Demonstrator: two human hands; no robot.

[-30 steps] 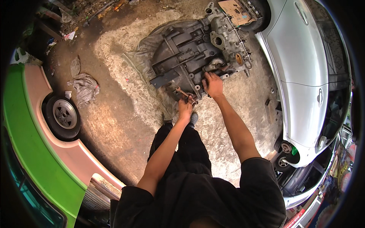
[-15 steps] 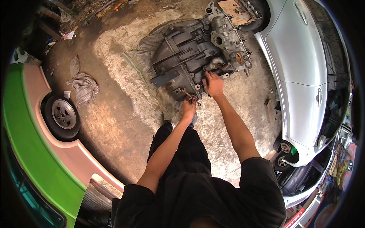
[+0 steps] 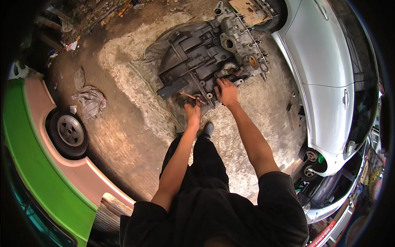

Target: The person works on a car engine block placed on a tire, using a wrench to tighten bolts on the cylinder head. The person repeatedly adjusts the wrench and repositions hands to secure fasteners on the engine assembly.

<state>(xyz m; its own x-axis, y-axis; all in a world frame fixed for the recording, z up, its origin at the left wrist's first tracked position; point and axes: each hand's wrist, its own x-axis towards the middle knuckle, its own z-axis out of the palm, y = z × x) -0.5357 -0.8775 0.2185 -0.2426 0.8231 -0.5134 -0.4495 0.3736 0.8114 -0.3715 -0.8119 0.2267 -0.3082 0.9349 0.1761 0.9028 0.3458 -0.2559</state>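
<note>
At the near edge of a dark engine assembly point(image 3: 185, 53), my left hand point(image 3: 193, 110) is closed on a metal spanner point(image 3: 185, 93), which lies angled across that edge. My right hand point(image 3: 225, 91) rests on the engine's right near side, fingers bent and a little apart; its fingertips are partly hidden among the parts. To the upper right of it are a cast metal manifold point(image 3: 230, 29) and an orange-brown round opening point(image 3: 252, 62). Under the assembly a crumpled grey cover point(image 3: 173, 119) is spread on the concrete.
A green and pink vehicle point(image 3: 41, 164) with a wheel point(image 3: 70, 131) is on the left, a silver car point(image 3: 319, 61) on the right. A checked rag point(image 3: 91, 101) lies on the floor, cardboard point(image 3: 245, 10) beyond the engine. My shoe point(image 3: 208, 129) is just below my hands.
My left hand and the spanner have moved slightly up and left, the spanner lying a little flatter. My right hand stays on the engine; the whole scene has shifted a little in the view.
</note>
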